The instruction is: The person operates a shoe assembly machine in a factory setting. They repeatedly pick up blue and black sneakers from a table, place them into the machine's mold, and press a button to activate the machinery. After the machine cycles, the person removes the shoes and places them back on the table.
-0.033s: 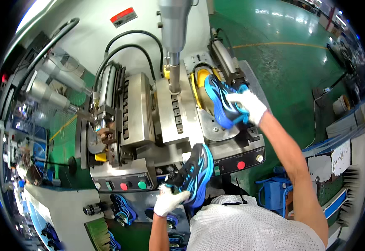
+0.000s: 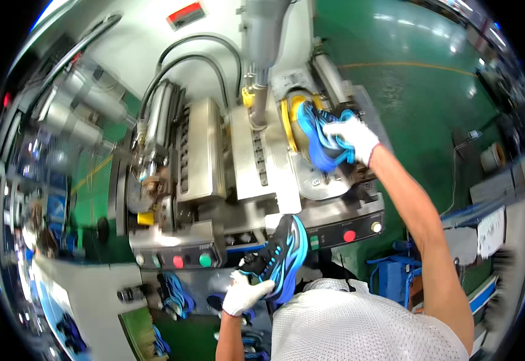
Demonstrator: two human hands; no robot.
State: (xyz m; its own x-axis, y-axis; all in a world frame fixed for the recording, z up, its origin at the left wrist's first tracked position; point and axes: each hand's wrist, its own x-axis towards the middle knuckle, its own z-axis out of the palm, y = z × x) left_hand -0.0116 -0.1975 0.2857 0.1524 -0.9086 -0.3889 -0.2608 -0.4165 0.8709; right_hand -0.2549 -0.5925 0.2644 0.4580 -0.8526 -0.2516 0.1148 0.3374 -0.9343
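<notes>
A black and blue sneaker (image 2: 287, 253) is gripped by my white-gloved left hand (image 2: 242, 296), in front of the machine's front panel, its toe pointing up and away. My right hand (image 2: 356, 141), gloved too, is closed on a second sneaker (image 2: 318, 144) with a bright blue sole. This one is tilted over the machine's right-hand station, whose yellow-edged shoe bed (image 2: 286, 123) lies partly behind it. Whether the sneaker touches the bed, I cannot tell. My right fingertips lie across the shoe's side.
The steel machine (image 2: 256, 180) has a vertical ram (image 2: 260, 102) and black hoses. Red (image 2: 349, 236) and green (image 2: 205, 260) buttons line its front. More sneakers (image 2: 175, 296) sit on a rack at lower left. A blue metal frame (image 2: 392, 283) stands at right.
The whole view has shifted slightly and blurred. The sneaker in my right hand has tilted a little against the station. My left hand keeps its hold on the other sneaker.
</notes>
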